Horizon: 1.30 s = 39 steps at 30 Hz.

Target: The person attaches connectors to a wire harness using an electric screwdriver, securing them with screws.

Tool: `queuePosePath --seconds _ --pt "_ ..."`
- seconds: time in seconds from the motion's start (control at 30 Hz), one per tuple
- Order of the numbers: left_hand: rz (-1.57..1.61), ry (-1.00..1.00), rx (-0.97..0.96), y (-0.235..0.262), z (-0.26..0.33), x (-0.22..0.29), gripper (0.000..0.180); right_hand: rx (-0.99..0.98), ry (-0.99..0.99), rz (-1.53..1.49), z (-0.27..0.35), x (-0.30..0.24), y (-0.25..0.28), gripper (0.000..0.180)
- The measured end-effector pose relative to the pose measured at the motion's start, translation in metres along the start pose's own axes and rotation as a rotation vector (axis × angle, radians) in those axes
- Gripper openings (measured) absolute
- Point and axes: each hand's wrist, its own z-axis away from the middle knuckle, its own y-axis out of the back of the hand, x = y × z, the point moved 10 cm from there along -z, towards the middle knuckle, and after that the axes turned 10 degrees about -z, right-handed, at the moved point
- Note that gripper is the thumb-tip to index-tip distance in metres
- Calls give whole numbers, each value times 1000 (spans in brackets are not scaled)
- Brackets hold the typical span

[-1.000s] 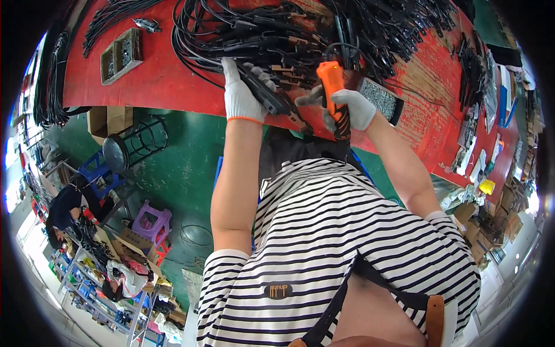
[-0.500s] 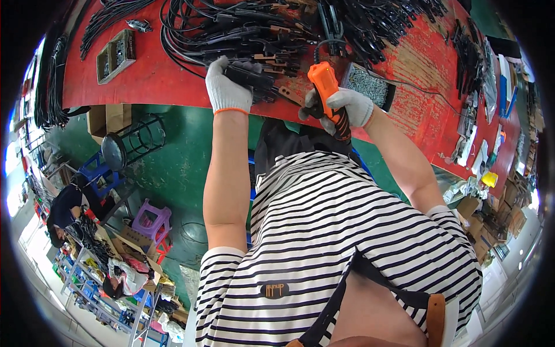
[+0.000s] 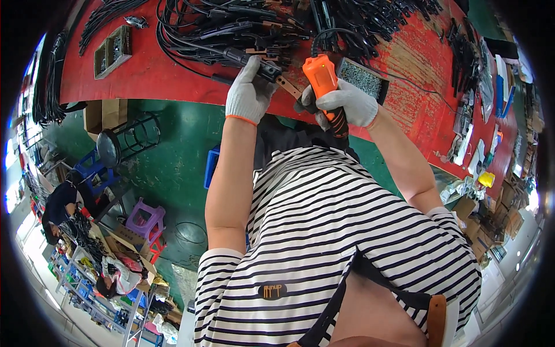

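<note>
My left hand [image 3: 250, 93], in a white knit glove with an orange cuff, is closed on a black cable-ended part [image 3: 269, 72] near the table's front edge. A flat copper strip [image 3: 288, 87] with holes juts from that part toward my other hand. My right hand [image 3: 354, 104], in a white glove with dark fingertips, is wrapped round an orange and black power screwdriver [image 3: 319, 74]. The screwdriver's orange end points away from me, and a black cord runs from it. Dark-tipped fingers of this hand are close to the strip's end; contact is unclear.
Black cables and parts [image 3: 225, 26] are heaped on the red table [image 3: 167, 81]. A box of screws [image 3: 361, 80] stands beyond my right hand, another small box [image 3: 113, 52] at far left. Stools [image 3: 144, 220] and a person [image 3: 66, 199] are at left.
My left hand has moved right and slightly toward me, raising the black part with its copper strip off the heap. The screwdriver has shifted slightly left and tilted.
</note>
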Motion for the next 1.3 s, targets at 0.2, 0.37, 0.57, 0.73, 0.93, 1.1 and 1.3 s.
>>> queuePosePath --seconds 0.2,0.37,0.57,0.73,0.93,1.1,1.3 --pt "-76 56 -140 -21 14 -14 16 9 23 -110 6 0 -3 31" --pt "-371 63 -172 -20 24 -21 17 56 24 -129 14 1 6 30" --pt "-378 96 -42 -25 39 -32 19 85 28 -136 20 -1 10 27" --pt "-164 209 -16 -40 49 -62 15 73 58 -81 16 2 16 34" --pt "25 112 -25 -41 34 -81 12 105 98 -111 25 0 18 35" --pt "150 10 -37 -51 41 -81 19 213 315 -4 64 -46 68 32" --pt "142 22 36 -27 36 -101 29 413 828 -223 100 -91 162 46"
